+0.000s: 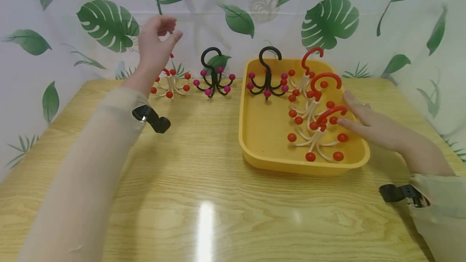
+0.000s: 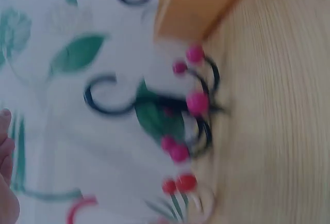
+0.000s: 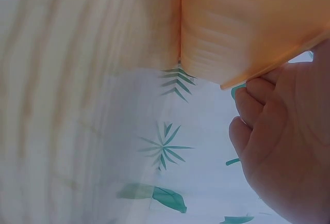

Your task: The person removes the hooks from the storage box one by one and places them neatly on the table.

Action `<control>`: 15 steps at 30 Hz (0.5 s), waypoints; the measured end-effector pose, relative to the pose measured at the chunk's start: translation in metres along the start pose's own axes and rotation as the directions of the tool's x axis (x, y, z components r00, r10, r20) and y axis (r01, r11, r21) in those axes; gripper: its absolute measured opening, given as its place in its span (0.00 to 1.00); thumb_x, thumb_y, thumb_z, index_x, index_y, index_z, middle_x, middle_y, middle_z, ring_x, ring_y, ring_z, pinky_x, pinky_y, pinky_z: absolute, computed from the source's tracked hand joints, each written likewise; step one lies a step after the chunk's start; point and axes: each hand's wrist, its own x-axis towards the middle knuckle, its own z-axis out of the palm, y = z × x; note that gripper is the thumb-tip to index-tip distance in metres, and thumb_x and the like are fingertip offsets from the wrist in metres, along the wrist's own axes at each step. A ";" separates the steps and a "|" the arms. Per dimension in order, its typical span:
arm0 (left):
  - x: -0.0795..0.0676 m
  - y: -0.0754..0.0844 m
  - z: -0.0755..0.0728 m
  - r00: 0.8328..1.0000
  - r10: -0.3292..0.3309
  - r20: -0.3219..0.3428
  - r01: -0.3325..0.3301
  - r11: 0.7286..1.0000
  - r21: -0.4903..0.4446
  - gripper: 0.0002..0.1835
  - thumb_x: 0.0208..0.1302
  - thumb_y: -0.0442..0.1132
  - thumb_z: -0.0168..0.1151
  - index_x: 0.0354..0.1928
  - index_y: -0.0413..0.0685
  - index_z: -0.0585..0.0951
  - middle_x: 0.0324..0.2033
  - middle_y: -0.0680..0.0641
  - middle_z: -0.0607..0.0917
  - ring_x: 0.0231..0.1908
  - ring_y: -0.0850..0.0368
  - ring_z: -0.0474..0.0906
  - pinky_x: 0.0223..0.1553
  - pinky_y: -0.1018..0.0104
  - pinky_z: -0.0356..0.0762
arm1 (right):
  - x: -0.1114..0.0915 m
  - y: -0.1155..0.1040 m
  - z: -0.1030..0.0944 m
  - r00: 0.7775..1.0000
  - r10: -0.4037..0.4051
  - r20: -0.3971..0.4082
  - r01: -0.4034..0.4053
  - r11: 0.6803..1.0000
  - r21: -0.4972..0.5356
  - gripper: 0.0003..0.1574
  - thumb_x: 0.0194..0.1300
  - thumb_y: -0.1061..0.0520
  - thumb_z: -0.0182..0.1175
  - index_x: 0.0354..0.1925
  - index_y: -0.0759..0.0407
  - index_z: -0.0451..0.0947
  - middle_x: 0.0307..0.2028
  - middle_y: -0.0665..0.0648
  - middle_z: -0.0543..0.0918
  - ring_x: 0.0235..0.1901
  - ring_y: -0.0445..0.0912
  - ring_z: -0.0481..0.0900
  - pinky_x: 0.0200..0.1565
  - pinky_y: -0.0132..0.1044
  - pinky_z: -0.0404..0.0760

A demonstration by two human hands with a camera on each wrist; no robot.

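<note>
**One Side Free, One Side Steadying**

A white, cloth-like backdrop with green leaf prints [image 1: 284,31] fills the rear. Before it is a wide desk of light wood grain [image 1: 204,140]. On the desk, toward the right, stands a yellow, plastic-looking tray with rounded corners [image 1: 265,132]. At the tray's right edge, the right hand [image 1: 376,128] has its thumb over the rim and its fingers outside; its grip seems to hold the rim lightly. The left hand [image 1: 156,37] is raised above the desk, its grip released and bare.

Inside the tray, three white racks with red hooks and red ball tips stand along the right side: a far one [image 1: 306,68], a middle one [image 1: 326,75] and a front one [image 1: 321,129]. A black rack with magenta ball tips [image 1: 267,78] is near the far left corner. On the desk, left of the tray, are another black-and-magenta rack [image 1: 214,78] and, farther left, a partly hidden white-and-red rack [image 1: 170,82].

The step appears to be shifting racks between tray and desk; in which direction, one cannot tell. The next move probably calls for the left grip to take a rack by its hook.
</note>
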 end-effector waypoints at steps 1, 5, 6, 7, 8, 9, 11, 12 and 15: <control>-0.002 0.011 0.005 0.999 0.036 0.016 -0.036 0.999 -0.024 0.19 0.64 0.41 0.63 0.55 0.43 0.77 0.49 0.47 0.79 0.50 0.60 0.73 0.53 0.77 0.65 | 0.000 0.001 0.000 1.000 -0.001 0.000 0.001 1.000 -0.001 0.51 0.72 0.37 0.45 0.74 0.47 0.25 0.73 0.52 0.25 0.68 0.65 0.20 0.63 0.66 0.29; -0.013 0.049 0.026 0.974 0.178 0.141 -0.166 0.982 -0.091 0.17 0.65 0.40 0.63 0.54 0.42 0.77 0.47 0.48 0.80 0.48 0.62 0.74 0.52 0.76 0.67 | 0.000 0.002 -0.001 1.000 0.006 0.003 -0.006 1.000 0.006 0.51 0.71 0.37 0.45 0.74 0.47 0.24 0.73 0.52 0.25 0.67 0.66 0.19 0.62 0.67 0.29; -0.018 0.057 0.032 0.959 0.219 0.182 -0.203 0.974 -0.103 0.17 0.65 0.40 0.62 0.53 0.41 0.78 0.47 0.47 0.80 0.47 0.62 0.75 0.51 0.76 0.68 | 0.000 0.002 -0.001 1.000 0.005 0.002 -0.005 1.000 0.009 0.51 0.71 0.37 0.45 0.74 0.47 0.24 0.73 0.52 0.25 0.67 0.66 0.19 0.62 0.67 0.28; -0.022 0.064 0.037 0.941 0.256 0.224 -0.236 0.965 -0.112 0.17 0.66 0.40 0.61 0.53 0.40 0.77 0.46 0.47 0.80 0.47 0.62 0.75 0.51 0.76 0.68 | -0.001 0.002 -0.001 1.000 0.005 0.001 -0.005 1.000 0.012 0.51 0.71 0.37 0.45 0.74 0.47 0.24 0.73 0.52 0.25 0.67 0.66 0.19 0.62 0.67 0.29; -0.027 0.070 0.043 0.922 0.286 0.260 -0.262 0.957 -0.124 0.17 0.66 0.40 0.61 0.53 0.40 0.77 0.46 0.47 0.80 0.47 0.62 0.74 0.51 0.76 0.68 | -0.001 0.002 -0.001 1.000 0.003 0.000 -0.003 1.000 0.014 0.51 0.71 0.37 0.46 0.74 0.47 0.24 0.73 0.52 0.25 0.67 0.66 0.19 0.62 0.67 0.28; -0.032 0.076 0.049 0.904 0.314 0.289 -0.285 0.948 -0.138 0.17 0.67 0.40 0.60 0.53 0.39 0.77 0.46 0.47 0.80 0.47 0.61 0.74 0.51 0.76 0.68 | -0.001 0.001 -0.001 1.000 0.003 -0.001 -0.003 1.000 0.016 0.51 0.71 0.37 0.46 0.74 0.47 0.24 0.73 0.53 0.24 0.67 0.66 0.19 0.62 0.67 0.28; -0.042 0.085 0.059 0.877 0.344 0.335 -0.303 0.938 -0.169 0.17 0.67 0.41 0.60 0.53 0.39 0.77 0.45 0.47 0.80 0.46 0.61 0.74 0.50 0.76 0.68 | -0.001 0.001 -0.001 1.000 0.000 -0.003 0.000 1.000 0.016 0.51 0.71 0.37 0.46 0.74 0.47 0.25 0.73 0.52 0.24 0.67 0.66 0.19 0.63 0.67 0.29; -0.047 0.089 0.064 0.867 0.357 0.346 -0.310 0.933 -0.185 0.16 0.67 0.41 0.60 0.52 0.39 0.77 0.45 0.47 0.80 0.46 0.61 0.74 0.50 0.75 0.69 | -0.002 0.001 -0.001 1.000 0.000 -0.003 0.000 1.000 0.016 0.51 0.71 0.37 0.46 0.74 0.47 0.25 0.73 0.52 0.24 0.67 0.67 0.19 0.63 0.67 0.29; -0.061 0.098 0.078 0.847 0.386 0.365 -0.312 0.917 -0.247 0.15 0.66 0.40 0.61 0.51 0.39 0.78 0.43 0.47 0.81 0.44 0.61 0.75 0.50 0.72 0.71 | -0.001 0.000 -0.001 1.000 0.000 -0.003 0.000 1.000 0.009 0.51 0.71 0.38 0.46 0.74 0.47 0.25 0.73 0.52 0.24 0.67 0.67 0.20 0.63 0.67 0.30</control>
